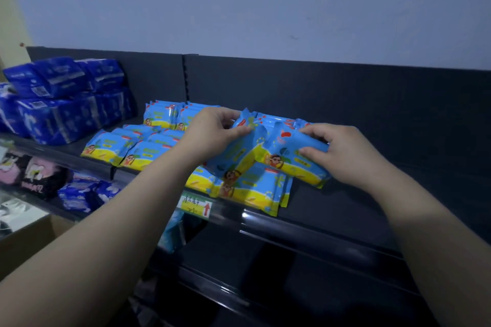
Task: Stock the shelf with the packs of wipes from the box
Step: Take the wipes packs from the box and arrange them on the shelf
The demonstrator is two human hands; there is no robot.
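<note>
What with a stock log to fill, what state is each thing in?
Left grip, gripping the left pack, which is tilted.
Right grip, gripping the right pack, slanted.
Front packs, lying flat, overlapping.
Back packs, standing upright.
Shelf, partly stocked, bare at right.
Dark blue bundles, stacked.

Bare forearms (106, 220), bare left grip (212, 135), right grip (342, 154)

Your packs of wipes (255, 188), glossy crinkled plastic film, shelf (332, 207) before you matt dark metal by the look, front rail (292, 231) shiny plastic, paper price label (194, 206), dark blue packs (61, 117) in glossy wrap, cardboard box (32, 247) matt brown
</note>
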